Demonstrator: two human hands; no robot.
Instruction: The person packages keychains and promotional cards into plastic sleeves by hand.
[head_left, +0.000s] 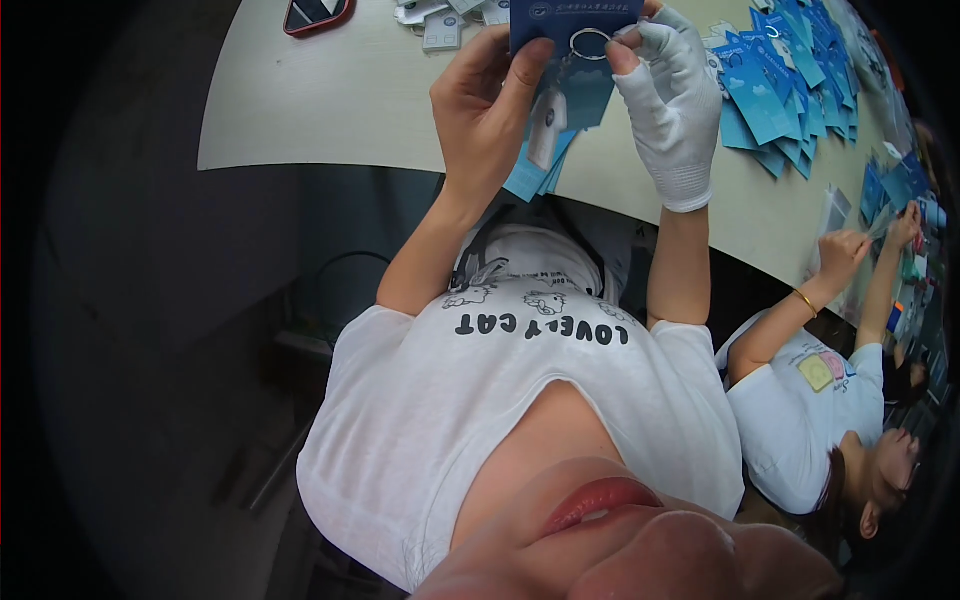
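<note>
Hands raised over the near edge of the pale table [330,110]. Left hand [485,110], bare, curls its fingers around the left side of a dark blue card [560,22], thumb pressed on the card face. Right hand [672,105], in a white fingerless glove, pinches a metal key ring [588,43] between thumb and forefinger at the card's lower edge.

Risk, as judged: the ring is held only at its rim by a fingertip pinch, and glove fabric gives little grip on smooth metal; a slip would let ring and pendant drop toward the lap or the table edge. The card is held by one side only, so a pull on the ring could bend it or twist it out of the left hand.

Appearance: ring is thin, silvery and round, and lies against the card. A small white tag-shaped pendant [547,125] hangs below it, in front of lighter blue cards [540,170] also held in the left hand.

Surroundings: many light blue cards [775,90] spread over the table at right; a red-cased phone [318,14] lies at far left. A second person [800,400] works at right, both hands on a clear packet.
</note>
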